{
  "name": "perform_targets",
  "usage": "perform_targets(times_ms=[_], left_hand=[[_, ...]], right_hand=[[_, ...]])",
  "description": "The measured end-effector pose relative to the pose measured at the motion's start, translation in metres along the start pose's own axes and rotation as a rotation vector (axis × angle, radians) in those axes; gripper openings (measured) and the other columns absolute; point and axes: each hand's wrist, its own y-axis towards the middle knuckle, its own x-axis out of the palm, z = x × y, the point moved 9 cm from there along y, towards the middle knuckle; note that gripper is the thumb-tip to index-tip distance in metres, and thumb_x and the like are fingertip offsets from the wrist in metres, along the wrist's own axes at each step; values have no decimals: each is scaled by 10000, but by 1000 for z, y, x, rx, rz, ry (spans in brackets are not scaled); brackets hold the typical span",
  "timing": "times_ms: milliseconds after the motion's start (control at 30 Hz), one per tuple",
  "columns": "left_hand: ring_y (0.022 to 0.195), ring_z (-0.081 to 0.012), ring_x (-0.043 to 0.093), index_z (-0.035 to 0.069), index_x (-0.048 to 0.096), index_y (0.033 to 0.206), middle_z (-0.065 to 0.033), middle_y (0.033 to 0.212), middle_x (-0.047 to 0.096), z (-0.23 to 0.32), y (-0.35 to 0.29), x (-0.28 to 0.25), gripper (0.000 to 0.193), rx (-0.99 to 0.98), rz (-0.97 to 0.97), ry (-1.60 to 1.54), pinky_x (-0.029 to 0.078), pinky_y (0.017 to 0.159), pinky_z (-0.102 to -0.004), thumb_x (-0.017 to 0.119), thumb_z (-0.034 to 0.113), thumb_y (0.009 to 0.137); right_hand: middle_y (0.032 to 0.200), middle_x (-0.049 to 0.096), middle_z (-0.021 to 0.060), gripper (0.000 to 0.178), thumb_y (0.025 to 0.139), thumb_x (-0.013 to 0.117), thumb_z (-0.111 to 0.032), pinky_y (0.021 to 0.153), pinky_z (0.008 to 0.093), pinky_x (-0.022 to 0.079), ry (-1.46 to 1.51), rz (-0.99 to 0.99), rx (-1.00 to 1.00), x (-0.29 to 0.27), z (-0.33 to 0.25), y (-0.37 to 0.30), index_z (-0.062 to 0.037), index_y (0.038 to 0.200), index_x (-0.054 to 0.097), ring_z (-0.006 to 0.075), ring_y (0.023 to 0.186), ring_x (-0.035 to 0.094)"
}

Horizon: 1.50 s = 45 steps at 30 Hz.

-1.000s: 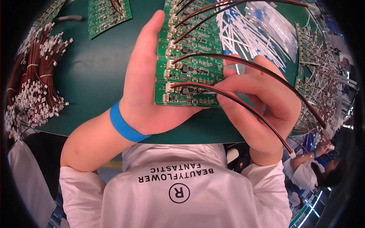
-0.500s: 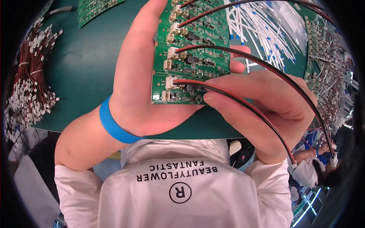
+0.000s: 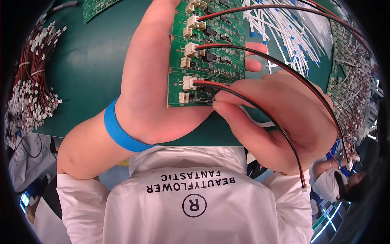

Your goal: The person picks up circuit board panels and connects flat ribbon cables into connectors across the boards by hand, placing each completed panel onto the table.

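Observation:
My left hand [image 3: 142,77] lies under a green circuit board panel [image 3: 175,83] and holds it from below, two fingertips showing past its right edge. Red-and-black wire leads [image 3: 298,152] are plugged into white connectors [image 3: 189,83] along the panel's left side and arch rightward over my right hand. The thumb and forefinger of my right hand [image 3: 298,116] are pinched at the panel's near right corner. A white flat ribbon cable [image 3: 262,124] loops out below those fingers; its end at the fingertips is mostly hidden.
At the left lies a tied bundle of brown wire leads [image 3: 34,81] with white plugs. Another green board [image 3: 97,9] is at the far left. White flat cables with blue ends [image 3: 284,36] spread beyond my right hand; wired boards [image 3: 351,69] line the right side. A co-worker [image 3: 333,183] sits at right.
The panel has shifted slightly right and away from me. My right hand stays pinched at its corner, and the white cable loop now shows beneath the fingers.

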Motion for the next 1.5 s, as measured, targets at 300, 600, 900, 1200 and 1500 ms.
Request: perform_targets(times_ms=[300,600,900,1200,1500], left_hand=[[1148,-343,513,-3,411,1323,-265,1289,467,-2,-5,-4,764,-1,26,-18,401,991,-447,250,619,909],[1132,-338,525,-4,418,1315,-262,1274,481,0,-8,-7,760,-8,39,-37,410,984,-443,255,617,910],[1116,-334,537,-5,425,1308,-260,1260,495,-8,-5,-3,755,-20,44,-50,419,976,-439,260,615,911],[1100,-329,549,-6,432,1300,-257,1245,509,0,-6,2,750,-8,47,-49,428,968,-434,265,613,912],[1014,-302,596,-3,457,1270,-236,1165,569,4,-1,9,719,43,175,106,467,926,-405,287,601,919]], right_hand=[[649,604,95,246,617,714,103,463,265,400,35,20,-27,7,2,3,24,845,665,196,501,540],[623,581,88,204,643,729,77,459,279,405,86,45,-29,12,1,1,12,822,657,210,495,528],[628,588,79,150,670,721,52,653,322,519,22,39,-9,15,-4,2,-4,794,657,219,535,565],[645,614,88,142,653,735,34,672,343,522,-80,89,15,17,-13,5,-12,770,668,228,563,600],[728,591,83,368,574,642,19,500,343,444,-178,-22,-74,25,-21,-1,-9,941,627,262,592,558]])
